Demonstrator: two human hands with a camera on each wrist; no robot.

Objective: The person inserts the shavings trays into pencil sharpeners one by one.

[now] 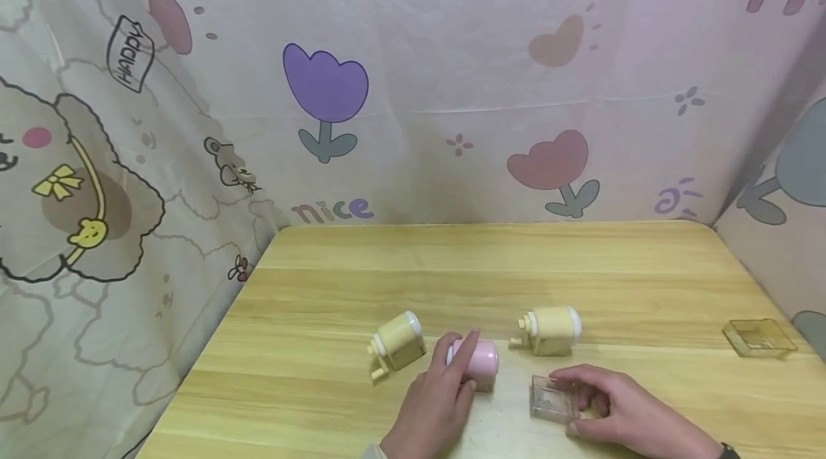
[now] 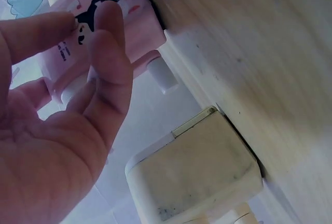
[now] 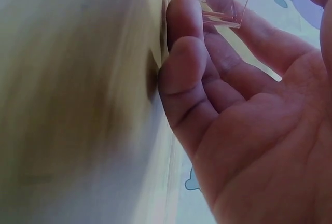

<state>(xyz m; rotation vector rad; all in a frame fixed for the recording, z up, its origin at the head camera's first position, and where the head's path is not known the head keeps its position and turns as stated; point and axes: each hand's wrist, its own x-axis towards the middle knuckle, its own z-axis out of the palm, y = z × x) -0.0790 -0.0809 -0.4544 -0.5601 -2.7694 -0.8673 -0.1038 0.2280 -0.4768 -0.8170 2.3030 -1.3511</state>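
My left hand [image 1: 435,401] grips a pink pencil sharpener [image 1: 485,366] from its left side, fingers over the top. In the left wrist view a dark printed picture shows on the pink sharpener [image 2: 142,29], with a white crank knob [image 2: 162,74] below it. To the right, my right hand [image 1: 619,405] holds a small clear shavings drawer [image 1: 550,401] by its right end, forefinger at the far edge and thumb at the near one. Printed lettering shows on the clear drawer [image 3: 228,16] in the right wrist view.
A yellow crank sharpener [image 1: 399,341] lies left of the pink one, and another yellow sharpener [image 1: 553,330] stands behind the clear drawer. At the table's right edge is a yellowish clear drawer [image 1: 761,338]. A printed curtain [image 1: 413,86] hangs behind the wooden table [image 1: 477,251].
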